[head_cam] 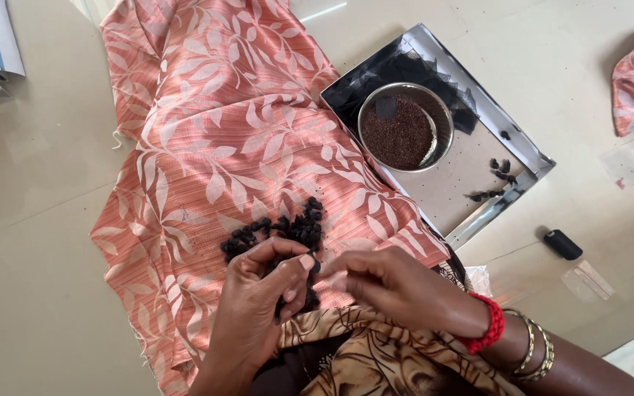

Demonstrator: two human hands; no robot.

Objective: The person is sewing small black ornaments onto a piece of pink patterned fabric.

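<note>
A steel tray [530,150] lies on the floor [31,191]. Inside it stands a round bowl [443,121] of dark grains. Beyond its right corner lies a black spool [563,244].

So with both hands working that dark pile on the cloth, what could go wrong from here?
The small dark pieces lie loose on the peach leaf-print cloth; a tug from the left hand or right hand could scatter them onto the floor. The steel bowl of fine brown grains sits on the tray near the cloth's edge, so shifting the cloth might tip it.
</note>
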